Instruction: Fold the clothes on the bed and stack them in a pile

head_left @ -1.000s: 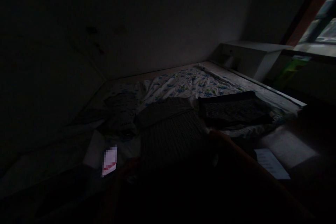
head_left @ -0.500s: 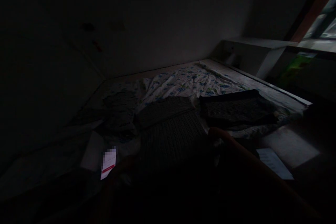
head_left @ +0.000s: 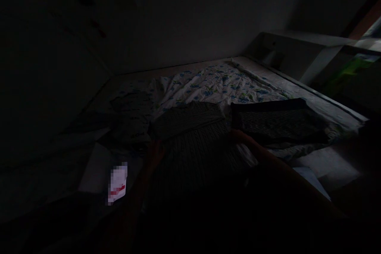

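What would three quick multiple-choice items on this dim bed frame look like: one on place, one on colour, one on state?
1. Where does the left hand lie?
A. at the left edge of the dark ribbed cloth
B. on the shelf by the window
C. on the white card

2. What colour is the print on the sheet?
A. red and black
B. blue and green on white
C. plain grey

3. How does the dark folded pile sit?
A. hung on the wall
B. rolled up on the floor
C. lying flat on the bed, right of the ribbed cloth

Key: 1 A, the hand shows faintly at that cloth's left edge, with the right hand at its right edge; whether either grip is closed is too dark to tell. 2 B, blue and green motifs show on the pale sheet. 3 C, the pile rests flat on the sheet.
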`<state>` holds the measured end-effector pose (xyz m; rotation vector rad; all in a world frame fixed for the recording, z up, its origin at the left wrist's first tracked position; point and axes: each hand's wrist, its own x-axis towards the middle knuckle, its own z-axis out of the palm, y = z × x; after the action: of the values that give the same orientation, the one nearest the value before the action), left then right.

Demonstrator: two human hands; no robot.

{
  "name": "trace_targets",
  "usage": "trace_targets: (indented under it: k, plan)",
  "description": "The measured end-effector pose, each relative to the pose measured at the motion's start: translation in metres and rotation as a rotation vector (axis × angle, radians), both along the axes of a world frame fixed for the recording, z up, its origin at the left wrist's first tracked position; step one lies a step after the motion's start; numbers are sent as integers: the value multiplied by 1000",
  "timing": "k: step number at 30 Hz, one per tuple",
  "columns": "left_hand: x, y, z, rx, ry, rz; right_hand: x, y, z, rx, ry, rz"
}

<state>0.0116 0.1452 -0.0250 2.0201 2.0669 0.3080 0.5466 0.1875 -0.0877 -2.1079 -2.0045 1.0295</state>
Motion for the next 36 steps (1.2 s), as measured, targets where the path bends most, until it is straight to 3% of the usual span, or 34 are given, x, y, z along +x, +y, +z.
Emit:
trace_targets:
  k: [4, 8, 13, 18, 22, 25, 28, 31, 34, 36]
  plan:
    - [6, 33, -17, 27, 19, -190, -6, 32, -4, 48, -183, 22]
    - [-10, 52, -34, -62, 104, -307, -11, 60, -4, 202, -189, 83]
    - [-32, 63, -43, -171, 127, -288, -13, 84, -13, 290, -219, 99]
    - [-32, 65, -42, -208, 115, -261, -17, 102, -24, 279, -306, 181]
    - [-28, 63, -38, -287, 176, -277, -18, 111, -18, 199, -356, 201]
    - [-26, 60, -37, -306, 192, -301, -9, 115, -11, 232, -351, 160]
    - [-25, 60, -41, -295, 142, -290, 6, 117, -11, 301, -307, 79]
    - [-27, 63, -47, -283, 38, -275, 18, 121, -20, 256, -199, 19]
    - [-30, 69, -54, -263, -131, -209, 26, 132, -33, 154, 58, -43]
    - [-32, 75, -56, -213, -279, -93, 30, 141, -40, 92, 300, -121]
